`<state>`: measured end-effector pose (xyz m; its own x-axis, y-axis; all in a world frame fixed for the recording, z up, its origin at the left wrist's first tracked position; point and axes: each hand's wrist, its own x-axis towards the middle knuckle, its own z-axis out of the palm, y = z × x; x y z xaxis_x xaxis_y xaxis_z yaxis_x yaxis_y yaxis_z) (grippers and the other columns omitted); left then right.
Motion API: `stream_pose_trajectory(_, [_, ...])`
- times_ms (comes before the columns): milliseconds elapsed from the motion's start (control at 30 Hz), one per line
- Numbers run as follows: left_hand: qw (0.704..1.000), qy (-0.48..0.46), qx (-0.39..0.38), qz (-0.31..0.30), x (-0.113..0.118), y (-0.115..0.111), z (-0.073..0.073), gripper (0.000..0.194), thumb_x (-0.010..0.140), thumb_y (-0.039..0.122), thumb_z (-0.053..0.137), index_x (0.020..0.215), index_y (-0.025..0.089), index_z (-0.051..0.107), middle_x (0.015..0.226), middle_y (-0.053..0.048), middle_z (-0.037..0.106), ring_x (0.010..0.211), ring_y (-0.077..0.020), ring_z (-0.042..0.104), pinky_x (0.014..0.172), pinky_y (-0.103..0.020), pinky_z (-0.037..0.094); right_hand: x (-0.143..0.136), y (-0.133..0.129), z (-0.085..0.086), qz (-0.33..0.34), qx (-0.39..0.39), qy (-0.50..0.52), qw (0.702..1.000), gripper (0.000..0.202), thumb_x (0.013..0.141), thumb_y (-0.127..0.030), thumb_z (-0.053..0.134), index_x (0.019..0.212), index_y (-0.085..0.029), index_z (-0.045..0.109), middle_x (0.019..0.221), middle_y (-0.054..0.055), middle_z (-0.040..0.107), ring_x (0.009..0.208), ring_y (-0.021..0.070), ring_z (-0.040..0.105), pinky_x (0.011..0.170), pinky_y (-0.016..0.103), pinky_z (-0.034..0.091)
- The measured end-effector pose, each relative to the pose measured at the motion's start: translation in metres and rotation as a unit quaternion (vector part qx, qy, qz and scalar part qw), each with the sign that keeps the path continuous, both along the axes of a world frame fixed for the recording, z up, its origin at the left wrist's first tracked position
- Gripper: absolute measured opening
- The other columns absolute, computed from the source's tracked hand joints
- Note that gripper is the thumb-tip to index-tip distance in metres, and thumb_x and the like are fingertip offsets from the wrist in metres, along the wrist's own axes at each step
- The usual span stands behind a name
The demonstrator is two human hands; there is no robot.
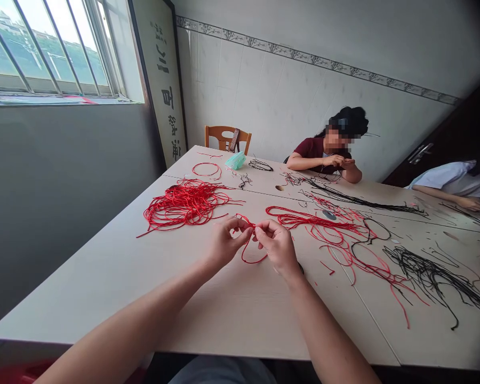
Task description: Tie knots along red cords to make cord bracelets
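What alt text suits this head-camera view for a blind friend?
A person's left hand and right hand pinch red cord above a pale table. A pile of red cords lies left, black cords right; a co-worker sits across.

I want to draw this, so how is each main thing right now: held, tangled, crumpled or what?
Left hand: pinching red cord
Right hand: pinching red cord
Red cord: held, looped
Red pile: loose, tangled
Red bundle: folded lengthwise
Long black cords: stretched out
Black bunch: tangled
Green bag: crumpled
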<state>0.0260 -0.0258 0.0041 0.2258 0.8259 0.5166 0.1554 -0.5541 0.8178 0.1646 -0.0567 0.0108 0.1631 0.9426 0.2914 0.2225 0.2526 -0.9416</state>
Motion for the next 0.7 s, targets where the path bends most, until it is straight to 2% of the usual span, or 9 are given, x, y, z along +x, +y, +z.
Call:
stream_pose_trajectory(67, [0.999, -0.021, -0.027, -0.007, 0.001, 0.000, -0.002, 0.017, 0.076, 0.031, 0.059, 0.069, 0.016, 0.063, 0.067, -0.002, 0.060, 0.066, -0.0128, 0.049, 0.064, -0.025, 0.037, -0.001, 0.002, -0.003, 0.002, 0.002, 0.037, 0.999, 0.014, 0.073, -0.031, 0.058, 0.072, -0.017, 0.057, 0.061, -0.001, 0.057, 0.052, 0.0098, 0.051, 0.045, 0.020, 0.042])
stream_pose_trajectory(200, [0.980, -0.095, -0.161, -0.074, 0.002, 0.000, -0.003, 0.024, 0.074, 0.037, 0.060, 0.074, 0.014, 0.064, 0.067, -0.002, 0.059, 0.063, -0.0116, 0.048, 0.060, -0.024, 0.035, -0.003, 0.003, -0.005, 0.014, 0.019, 0.069, 0.997, 0.011, 0.073, -0.028, 0.057, 0.070, -0.018, 0.054, 0.054, -0.004, 0.049, 0.047, 0.0079, 0.044, 0.044, 0.019, 0.038])
stream_pose_trajectory(333, [0.941, -0.176, -0.259, -0.130, 0.003, 0.000, -0.001, 0.027, 0.069, 0.038, 0.066, 0.073, 0.012, 0.064, 0.068, -0.002, 0.060, 0.062, -0.0106, 0.048, 0.059, -0.023, 0.035, -0.005, 0.000, -0.003, -0.022, 0.060, -0.024, 0.998, 0.010, 0.074, -0.029, 0.056, 0.072, -0.019, 0.056, 0.053, -0.005, 0.046, 0.047, 0.0083, 0.042, 0.046, 0.020, 0.037])
stream_pose_trajectory(467, [0.924, -0.229, -0.268, -0.150, 0.003, 0.000, -0.001, 0.026, 0.064, 0.036, 0.071, 0.069, 0.012, 0.062, 0.066, -0.001, 0.058, 0.062, -0.0096, 0.048, 0.060, -0.022, 0.035, -0.009, -0.003, 0.000, -0.084, 0.140, -0.141, 0.976, 0.009, 0.074, -0.026, 0.054, 0.071, -0.019, 0.058, 0.067, -0.001, 0.055, 0.057, 0.0104, 0.049, 0.055, 0.022, 0.041])
stream_pose_trajectory(633, [0.937, -0.229, -0.231, -0.125, 0.002, 0.002, 0.000, 0.024, 0.066, 0.034, 0.069, 0.067, 0.012, 0.060, 0.063, 0.000, 0.055, 0.058, -0.0082, 0.044, 0.057, -0.021, 0.033, -0.012, 0.000, -0.002, -0.052, 0.093, -0.091, 0.990, 0.013, 0.077, -0.031, 0.054, 0.079, -0.019, 0.056, 0.061, -0.001, 0.055, 0.049, 0.0098, 0.048, 0.044, 0.020, 0.040])
stream_pose_trajectory(700, [0.949, -0.209, -0.212, -0.107, 0.002, 0.003, 0.000, 0.022, 0.066, 0.034, 0.068, 0.066, 0.013, 0.060, 0.063, 0.000, 0.054, 0.058, -0.0086, 0.043, 0.056, -0.022, 0.032, -0.012, 0.000, -0.002, -0.058, 0.097, -0.094, 0.989, 0.015, 0.077, -0.032, 0.054, 0.083, -0.019, 0.056, 0.065, 0.000, 0.058, 0.052, 0.0108, 0.052, 0.045, 0.021, 0.042])
